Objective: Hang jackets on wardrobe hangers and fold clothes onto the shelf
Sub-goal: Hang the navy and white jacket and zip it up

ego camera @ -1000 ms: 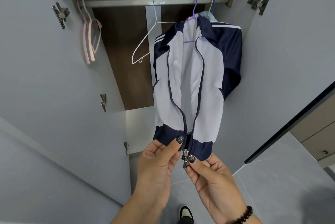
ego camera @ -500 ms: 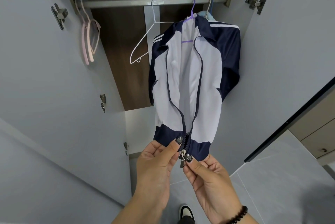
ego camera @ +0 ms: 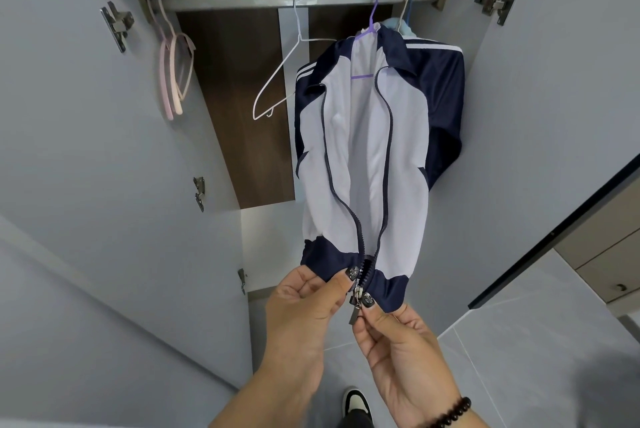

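Two hands were down at the bottom hem of the jacket [ego camera: 363, 157] in the head view, which was the only view there was. The jacket was white with navy sleeves and a navy hem band, and it hung on a purple hanger [ego camera: 369, 25] from the wardrobe rail [ego camera: 242, 1], front open almost all the way down.

The left hand [ego camera: 304, 303] had its thumb and fingers pinched on the left side of the hem, thumb tip right beside the zipper teeth. The right hand [ego camera: 394, 341] pinched the zipper slider [ego camera: 357, 292] at the very bottom of the track, with the metal pull tab [ego camera: 354, 315] dangling just below it. Only a short bit at the hem looked joined, and above that the two zipper edges spread apart up to the collar.

Other stuff on the rail: a bare white wire hanger [ego camera: 277, 81] just left of the jacket, a couple of pink hangers [ego camera: 175, 77] bunched at the far left end, and behind the jacket on the right another hanger hook with something light blue [ego camera: 398, 25] peeking out, mostly hidden, so I couldn't tell what it was.

The grey wardrobe doors [ego camera: 86, 150] stood open on both sides. A beaded bracelet [ego camera: 453, 413] sat on the right wrist, and a black and white shoe [ego camera: 355, 401] showed on the tile floor between the arms.
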